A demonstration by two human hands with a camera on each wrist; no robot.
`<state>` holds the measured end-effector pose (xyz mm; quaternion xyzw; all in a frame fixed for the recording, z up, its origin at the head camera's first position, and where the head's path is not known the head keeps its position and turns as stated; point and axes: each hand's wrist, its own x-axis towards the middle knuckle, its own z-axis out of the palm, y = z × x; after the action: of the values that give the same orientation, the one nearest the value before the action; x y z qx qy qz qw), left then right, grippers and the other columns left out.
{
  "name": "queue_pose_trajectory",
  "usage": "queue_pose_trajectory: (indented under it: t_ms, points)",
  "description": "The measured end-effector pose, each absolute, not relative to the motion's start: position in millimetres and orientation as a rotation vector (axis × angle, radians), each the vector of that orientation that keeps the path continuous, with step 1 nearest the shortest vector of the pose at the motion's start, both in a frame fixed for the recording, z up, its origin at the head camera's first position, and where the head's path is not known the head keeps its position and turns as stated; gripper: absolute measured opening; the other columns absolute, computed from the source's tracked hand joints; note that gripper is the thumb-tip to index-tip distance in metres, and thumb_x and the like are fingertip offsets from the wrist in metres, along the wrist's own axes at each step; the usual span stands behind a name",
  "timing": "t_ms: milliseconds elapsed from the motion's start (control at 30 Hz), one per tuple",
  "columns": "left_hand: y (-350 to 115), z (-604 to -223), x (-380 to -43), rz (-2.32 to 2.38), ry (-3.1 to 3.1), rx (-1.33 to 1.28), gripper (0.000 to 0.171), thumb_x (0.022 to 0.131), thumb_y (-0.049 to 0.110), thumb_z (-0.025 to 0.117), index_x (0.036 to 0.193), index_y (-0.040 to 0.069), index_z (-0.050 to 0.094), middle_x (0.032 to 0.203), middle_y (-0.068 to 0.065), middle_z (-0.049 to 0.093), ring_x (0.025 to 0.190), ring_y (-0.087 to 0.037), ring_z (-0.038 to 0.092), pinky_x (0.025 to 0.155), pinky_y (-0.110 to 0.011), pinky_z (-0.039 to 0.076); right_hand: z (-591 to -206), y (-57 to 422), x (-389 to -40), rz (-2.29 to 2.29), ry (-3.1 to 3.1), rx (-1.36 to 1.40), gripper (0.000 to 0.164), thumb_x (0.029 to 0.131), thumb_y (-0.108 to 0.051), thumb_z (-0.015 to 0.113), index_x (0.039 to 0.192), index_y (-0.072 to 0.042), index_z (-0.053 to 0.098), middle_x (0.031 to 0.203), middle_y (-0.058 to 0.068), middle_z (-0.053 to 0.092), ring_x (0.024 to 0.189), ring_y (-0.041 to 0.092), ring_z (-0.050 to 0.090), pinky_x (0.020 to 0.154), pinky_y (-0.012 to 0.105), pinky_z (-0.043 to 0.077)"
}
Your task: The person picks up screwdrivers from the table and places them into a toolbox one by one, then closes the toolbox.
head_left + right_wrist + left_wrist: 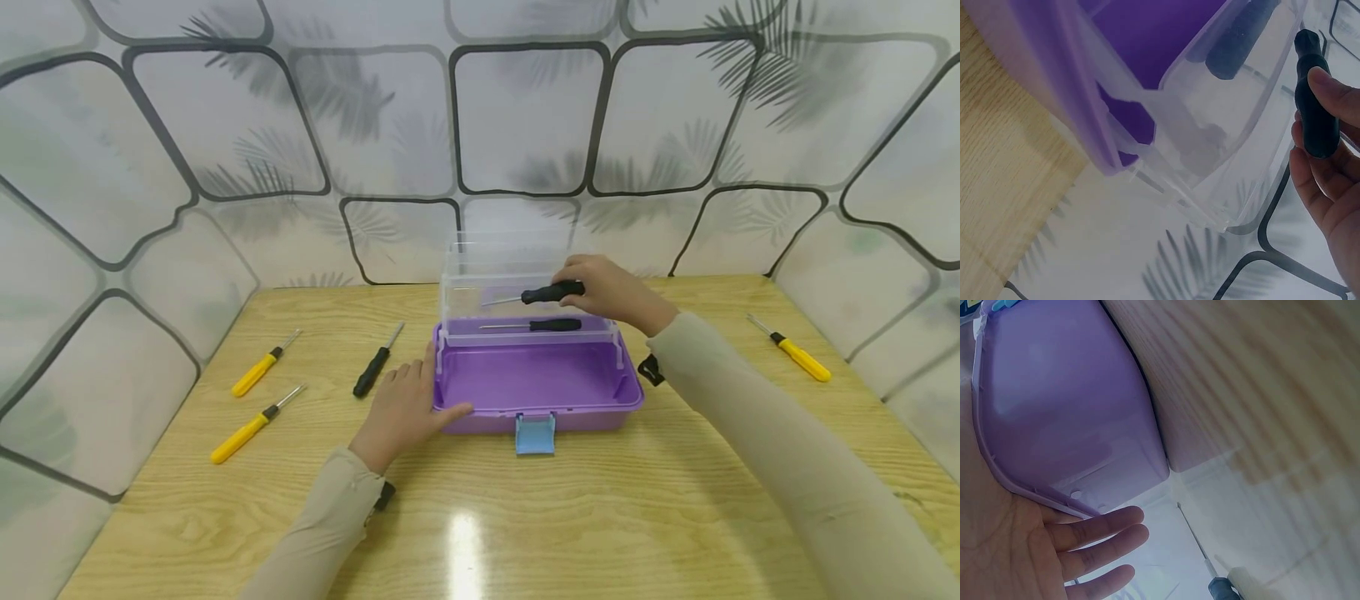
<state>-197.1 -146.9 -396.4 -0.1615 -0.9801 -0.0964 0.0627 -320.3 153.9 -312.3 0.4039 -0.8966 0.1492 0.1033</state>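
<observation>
A purple plastic toolbox stands in front of me, its clear lid raised at the back. My right hand grips a black-handled screwdriver by the handle over the toolbox's clear tray, its metal shaft pointing left. A second black screwdriver lies in that tray, its handle also showing in the right wrist view. Against the toolbox's left side rests my left hand, fingers extended and thumb at the front rim. A light-blue latch hangs down at the front.
Left of the toolbox lies another black screwdriver. Farther left are two yellow-handled screwdrivers, one farther back and one nearer. One more yellow screwdriver lies on the right of the wooden table. A patterned wall closes off the back.
</observation>
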Motion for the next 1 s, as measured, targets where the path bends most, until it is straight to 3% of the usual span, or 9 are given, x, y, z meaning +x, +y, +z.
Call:
queue_pose_trajectory:
  t_ms: [400, 1000]
  points:
    - [-146.6, -394.7, -197.3, -0.299, -2.989, -0.490, 0.109, 0.079, 0.070, 0.054, 0.147, -0.006, 0.015, 0.126, -0.026, 0.056, 0.116, -0.038, 0.054, 0.103, -0.049, 0.041, -315.7, 149.2, -324.6, 0.392, -2.677, 1.247, 0.025, 0.077, -0.009, 0.076, 0.099, 0.000, 0.071, 0.089, 0.013, 0.065, 0.080, 0.024, 0.061, 0.074, 0.041, 0.052]
    - [-147.3, -393.9, -197.5, -0.294, -3.000, -0.483, 0.110, 0.079, 0.073, 0.050, 0.148, -0.005, 0.015, 0.127, -0.025, 0.055, 0.116, -0.037, 0.054, 0.102, -0.048, 0.041, -317.0, 146.1, -327.4, 0.349, -2.763, 1.286, 0.022, 0.078, -0.010, 0.075, 0.097, -0.001, 0.071, 0.091, 0.012, 0.068, 0.084, 0.024, 0.063, 0.078, 0.041, 0.052]
